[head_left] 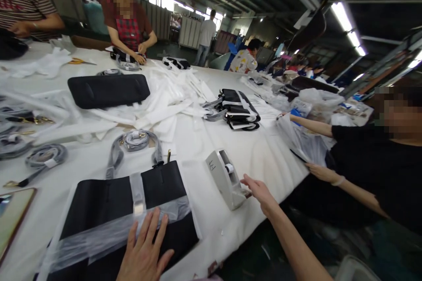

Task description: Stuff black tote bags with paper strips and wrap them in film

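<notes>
My left hand (145,250) lies flat with fingers spread on a black bag (108,202) wrapped in clear film, which rests near the front of the white table (263,158). A grey strap (132,145) runs from the bag's top. My right hand (259,191) reaches out to a white tape dispenser (227,178) and touches its near end; the fingers are stretched and hold nothing I can see.
Another black bag (108,90) and a folded black-and-white bag (239,109) lie further back among white paper strips. Coiled grey straps (42,158) sit at left. A person in black (372,171) handles plastic bags at right; two more people work at the far side.
</notes>
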### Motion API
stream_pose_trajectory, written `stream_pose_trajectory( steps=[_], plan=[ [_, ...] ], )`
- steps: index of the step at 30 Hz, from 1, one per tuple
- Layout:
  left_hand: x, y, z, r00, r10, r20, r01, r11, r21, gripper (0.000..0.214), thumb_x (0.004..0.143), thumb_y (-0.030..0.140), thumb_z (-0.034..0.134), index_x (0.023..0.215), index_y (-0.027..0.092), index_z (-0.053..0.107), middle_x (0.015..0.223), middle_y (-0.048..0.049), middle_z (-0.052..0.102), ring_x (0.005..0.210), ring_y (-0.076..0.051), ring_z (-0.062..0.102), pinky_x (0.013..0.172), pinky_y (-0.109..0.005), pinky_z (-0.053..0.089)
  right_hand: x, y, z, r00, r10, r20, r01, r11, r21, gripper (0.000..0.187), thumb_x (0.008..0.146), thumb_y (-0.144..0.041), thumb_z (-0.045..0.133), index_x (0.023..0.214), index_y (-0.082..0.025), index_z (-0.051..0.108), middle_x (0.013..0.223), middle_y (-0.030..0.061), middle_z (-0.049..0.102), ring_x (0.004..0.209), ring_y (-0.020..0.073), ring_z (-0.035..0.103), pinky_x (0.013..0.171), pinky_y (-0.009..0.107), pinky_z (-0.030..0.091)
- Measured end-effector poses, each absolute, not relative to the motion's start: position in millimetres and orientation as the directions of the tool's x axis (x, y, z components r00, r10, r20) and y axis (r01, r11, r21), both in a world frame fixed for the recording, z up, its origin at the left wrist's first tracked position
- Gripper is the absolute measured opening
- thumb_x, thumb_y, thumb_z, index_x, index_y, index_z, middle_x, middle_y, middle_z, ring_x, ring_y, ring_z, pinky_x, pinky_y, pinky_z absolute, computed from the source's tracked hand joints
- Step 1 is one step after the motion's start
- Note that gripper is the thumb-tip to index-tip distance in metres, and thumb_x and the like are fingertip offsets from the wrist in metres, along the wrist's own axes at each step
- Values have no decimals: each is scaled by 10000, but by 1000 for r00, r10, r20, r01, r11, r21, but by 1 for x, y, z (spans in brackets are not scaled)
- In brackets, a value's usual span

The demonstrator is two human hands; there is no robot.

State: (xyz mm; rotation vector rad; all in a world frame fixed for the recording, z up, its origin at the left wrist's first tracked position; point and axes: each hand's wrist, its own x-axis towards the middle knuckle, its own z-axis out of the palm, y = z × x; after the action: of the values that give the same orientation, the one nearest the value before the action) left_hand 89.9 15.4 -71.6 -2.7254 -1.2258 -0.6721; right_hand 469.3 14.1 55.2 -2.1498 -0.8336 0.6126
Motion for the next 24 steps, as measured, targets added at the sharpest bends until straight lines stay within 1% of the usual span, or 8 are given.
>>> stream_pose_trajectory(
  steps=[3,6,9,11,15,20,22,24],
  plan=[
    [91,16,-72,584,677,448,720,-687,99,727,825,383,520,1472,171,267,1453,-180,399,1354,-335,326,1104,-572,158,471,15,55,596,742,-307,294,-558,-776,469,680,-569,628,660,-114,738,632,96,690,589,202,617,588,316,478],
    [91,16,-73,578,685,444,728,-679,101,739,826,371,519,1481,178,237,1455,-177,396,1348,-330,337,1102,-569,166,468,14,55,562,747,-355,249,-562,-789,447,626,-550,678,675,-111,743,605,78,679,554,174,587,573,299,454],
    [91,15,-74,573,697,431,734,-670,108,741,832,364,508,1489,197,209,1467,-164,383,1348,-324,341,1102,-566,173,470,10,57,563,754,-338,222,-532,-817,430,599,-538,706,673,-116,746,678,96,699,653,208,620,645,329,468],
    [91,15,-74,573,701,424,734,-669,114,740,839,368,499,1493,209,192,1475,-154,373,1351,-321,338,1104,-564,173,472,3,61,586,758,-288,220,-490,-843,391,576,-516,731,644,-131,746,793,119,715,833,261,637,759,358,472],
    [91,15,-76,572,711,408,736,-665,126,722,849,371,485,1492,220,194,1488,-145,352,1356,-317,333,1104,-565,169,474,-24,68,655,728,-203,224,-443,-868,325,568,-494,743,609,-172,745,1059,129,687,1129,328,542,954,398,403],
    [90,14,-76,578,711,399,733,-668,128,704,852,384,482,1485,215,224,1492,-152,341,1355,-317,335,1098,-567,187,466,-67,62,700,681,-217,194,-474,-859,355,568,-518,738,574,-163,729,1138,156,660,1130,364,544,973,448,395],
    [90,14,-76,582,705,405,729,-673,122,693,851,377,484,1480,213,243,1489,-153,346,1353,-318,338,1096,-565,192,459,-76,53,700,671,-245,175,-493,-852,379,559,-532,739,579,-153,725,1059,163,687,1069,356,582,925,446,438],
    [90,14,-75,585,698,414,725,-679,120,679,850,373,486,1472,207,270,1481,-157,359,1350,-322,343,1096,-567,191,453,-79,42,691,666,-283,154,-517,-842,411,553,-552,736,591,-143,719,877,152,714,922,327,641,816,432,498]
  ],
)
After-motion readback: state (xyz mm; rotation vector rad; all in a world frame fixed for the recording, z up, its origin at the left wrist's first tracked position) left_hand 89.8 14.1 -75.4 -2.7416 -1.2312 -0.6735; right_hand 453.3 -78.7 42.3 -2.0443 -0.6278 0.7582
